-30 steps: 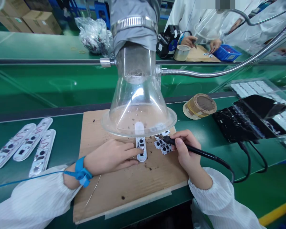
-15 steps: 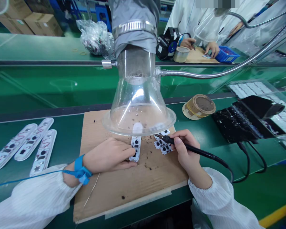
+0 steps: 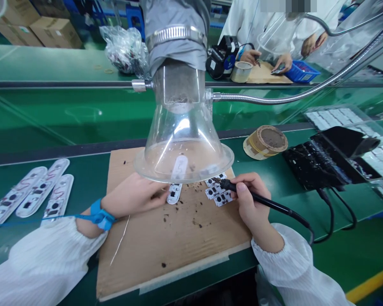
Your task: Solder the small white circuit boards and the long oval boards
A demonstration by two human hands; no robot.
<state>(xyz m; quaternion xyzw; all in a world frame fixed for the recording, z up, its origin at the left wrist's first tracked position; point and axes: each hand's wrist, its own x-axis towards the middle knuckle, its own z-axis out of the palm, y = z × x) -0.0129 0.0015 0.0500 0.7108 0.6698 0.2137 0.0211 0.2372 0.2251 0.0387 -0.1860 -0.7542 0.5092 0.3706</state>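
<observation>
My left hand (image 3: 130,199) rests on the cardboard mat (image 3: 178,242) with its fingers pressed on the near end of a long white circuit strip (image 3: 174,192), which runs up under the clear fume hood (image 3: 181,140). My right hand (image 3: 250,199) grips a black soldering iron (image 3: 258,199) like a pen, its tip over a cluster of small white circuit boards (image 3: 218,192). A thin solder wire (image 3: 120,240) trails from under my left hand. A blue wrist strap (image 3: 99,215) circles my left wrist.
Three white strips (image 3: 32,193) lie at the left on the green bench. A brown tape roll (image 3: 265,142), a black soldering stand (image 3: 322,161) and a tray of white parts (image 3: 344,119) sit to the right. Another person's hands (image 3: 268,59) work across the conveyor.
My left hand has pulled back to the left, and the white strip has slid and tilted leftward with it. My right hand and the iron have barely moved.
</observation>
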